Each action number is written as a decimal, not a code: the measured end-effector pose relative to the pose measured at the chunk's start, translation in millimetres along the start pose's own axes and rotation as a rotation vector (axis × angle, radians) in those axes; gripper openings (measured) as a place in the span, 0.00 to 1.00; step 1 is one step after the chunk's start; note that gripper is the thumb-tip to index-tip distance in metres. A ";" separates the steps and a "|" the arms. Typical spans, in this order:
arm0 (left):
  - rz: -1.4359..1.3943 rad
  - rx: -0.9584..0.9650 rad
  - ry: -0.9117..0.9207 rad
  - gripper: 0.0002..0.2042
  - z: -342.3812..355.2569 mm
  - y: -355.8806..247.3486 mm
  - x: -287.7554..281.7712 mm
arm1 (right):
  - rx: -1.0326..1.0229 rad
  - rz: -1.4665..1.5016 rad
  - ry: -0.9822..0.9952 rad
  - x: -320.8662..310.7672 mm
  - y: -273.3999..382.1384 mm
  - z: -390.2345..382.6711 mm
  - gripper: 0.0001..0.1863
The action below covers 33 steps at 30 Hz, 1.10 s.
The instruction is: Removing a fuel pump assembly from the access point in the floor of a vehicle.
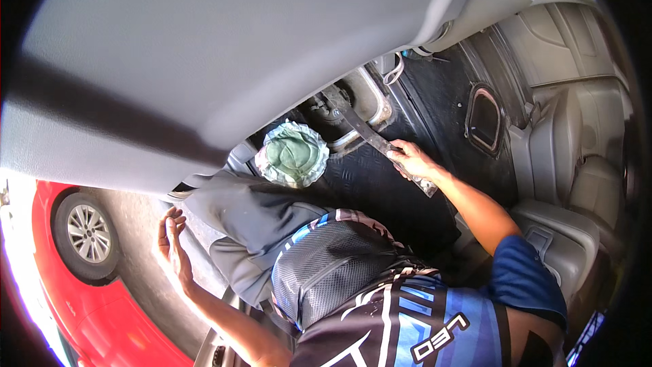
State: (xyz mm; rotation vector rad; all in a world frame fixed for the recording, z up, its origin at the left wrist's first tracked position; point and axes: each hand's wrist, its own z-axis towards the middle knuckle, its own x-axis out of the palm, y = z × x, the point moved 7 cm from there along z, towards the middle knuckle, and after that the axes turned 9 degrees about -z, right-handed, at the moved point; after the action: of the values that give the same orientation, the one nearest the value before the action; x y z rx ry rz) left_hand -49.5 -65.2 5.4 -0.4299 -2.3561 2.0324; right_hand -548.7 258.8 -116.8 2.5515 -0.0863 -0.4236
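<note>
My right hand (409, 160) grips a long, dark flat metal bar (368, 132), its far end over a metal-rimmed opening (363, 98) in the vehicle's floor, among grimy parts. Left of that opening lies a round green cloth piece (292, 151) with a pale ruffled edge. My left hand (174, 245) is raised beside the doorway, fingers loosely bent and apart, holding nothing. My bent leg (248, 214) in grey trousers is beside the cloth, on the black floor mat.
A large grey padded interior panel (217, 41) overhangs the opening. Grey seats (553, 163) line the right side, near another rimmed floor opening (485, 119). Outside the doorway at left, a red car (132, 323) stands on pavement (149, 272).
</note>
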 end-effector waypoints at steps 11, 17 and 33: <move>-0.028 -0.017 0.081 0.19 2.4 1.0 17.9 | -0.038 0.302 -0.108 33.4 -12.0 -18.1 0.15; -0.047 -0.039 0.092 0.18 -0.7 12.1 17.0 | -0.049 0.238 -0.081 43.4 -4.9 -18.0 0.15; -0.054 -0.041 0.071 0.19 -1.6 13.1 12.1 | -0.021 0.268 -0.157 67.3 0.8 -7.3 0.12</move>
State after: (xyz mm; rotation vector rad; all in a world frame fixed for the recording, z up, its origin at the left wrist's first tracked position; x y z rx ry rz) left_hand -58.1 -59.5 -9.2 -0.4270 -2.3456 1.9167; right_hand -482.4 252.0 -129.4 2.4370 -0.4731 -0.5145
